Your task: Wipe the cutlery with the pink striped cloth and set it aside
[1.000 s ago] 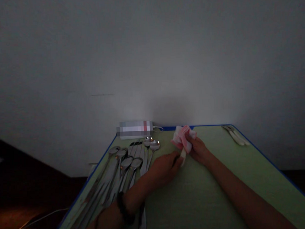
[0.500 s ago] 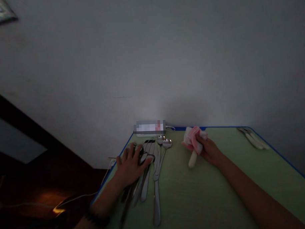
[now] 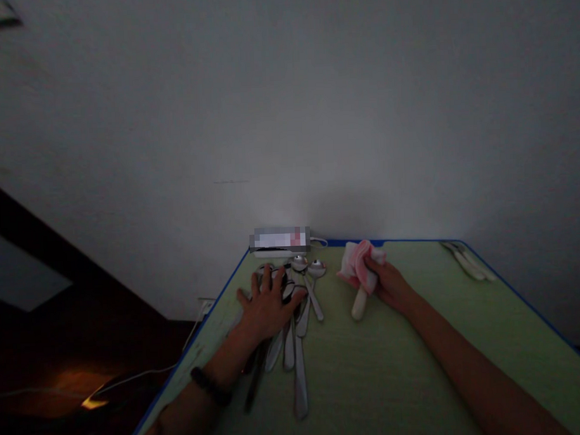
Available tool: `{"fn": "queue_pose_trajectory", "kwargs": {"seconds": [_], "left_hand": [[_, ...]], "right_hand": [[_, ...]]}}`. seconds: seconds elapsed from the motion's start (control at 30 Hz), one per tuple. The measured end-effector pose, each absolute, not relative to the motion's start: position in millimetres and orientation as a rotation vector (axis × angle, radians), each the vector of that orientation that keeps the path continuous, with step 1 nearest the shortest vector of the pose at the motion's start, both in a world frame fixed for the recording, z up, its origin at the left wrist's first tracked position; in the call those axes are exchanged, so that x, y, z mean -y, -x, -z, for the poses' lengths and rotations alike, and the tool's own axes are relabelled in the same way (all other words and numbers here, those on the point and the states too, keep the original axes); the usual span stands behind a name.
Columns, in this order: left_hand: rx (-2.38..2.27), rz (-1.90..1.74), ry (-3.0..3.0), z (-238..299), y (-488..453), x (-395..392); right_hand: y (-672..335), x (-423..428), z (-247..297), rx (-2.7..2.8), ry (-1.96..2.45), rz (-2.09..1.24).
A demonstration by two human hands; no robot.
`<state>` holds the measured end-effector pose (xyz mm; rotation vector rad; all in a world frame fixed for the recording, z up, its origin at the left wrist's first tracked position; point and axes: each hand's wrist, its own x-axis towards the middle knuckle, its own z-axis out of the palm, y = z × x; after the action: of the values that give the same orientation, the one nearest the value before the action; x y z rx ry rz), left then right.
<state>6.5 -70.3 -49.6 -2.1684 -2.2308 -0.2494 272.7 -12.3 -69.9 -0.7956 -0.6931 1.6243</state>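
Observation:
My left hand [image 3: 266, 307] lies palm down with fingers spread over a pile of metal cutlery [image 3: 300, 382] on the left of the table. Two spoon bowls, a left spoon [image 3: 299, 262] and a right spoon [image 3: 316, 267], show beyond my thumb. Several metal handles and a dark handle [image 3: 257, 380] stick out toward me; much of the pile is hidden under the hand. My right hand [image 3: 390, 284] is closed on a pink and white cloth [image 3: 361, 266]. Out of the cloth's lower side comes a cream handle [image 3: 359, 304]; the utensil's other end is covered.
Cream-handled cutlery [image 3: 470, 262] lies at the table's far right corner. A white box-like device [image 3: 280, 242], its face blurred, stands at the back left edge with a white cable. The green table [image 3: 395, 372] has a blue rim and meets a wall [image 3: 362, 113].
My left hand has moved right across the table, shifting the pile of cutlery; its handles and the spoons lie at new angles. My right hand keeps its hold on the cloth and utensil.

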Motion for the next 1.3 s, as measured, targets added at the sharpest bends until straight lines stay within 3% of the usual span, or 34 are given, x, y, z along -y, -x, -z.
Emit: {"fn": "queue_pose_trajectory", "kwargs": {"seconds": [0.33, 0.73, 1.1, 1.3], "left_hand": [[1.728, 0.289, 2.481, 32.8, -23.4, 64.4], [1.578, 0.24, 2.685, 30.1, -20.3, 61.2], [1.538, 0.705, 2.661, 8.8, -46.7, 58.1], [1.357, 0.57, 3.038, 0.1, -95.6, 68.4]], "right_hand": [[-272.7, 8.6, 72.1, 0.722, 0.752, -1.67], [-272.4, 5.9, 71.4, 0.703, 0.73, -1.735], [-272.8, 7.7, 68.9, 0.706, 0.754, -1.702], [-272.2, 5.6, 69.8, 0.749, 0.766, -1.539]]}}
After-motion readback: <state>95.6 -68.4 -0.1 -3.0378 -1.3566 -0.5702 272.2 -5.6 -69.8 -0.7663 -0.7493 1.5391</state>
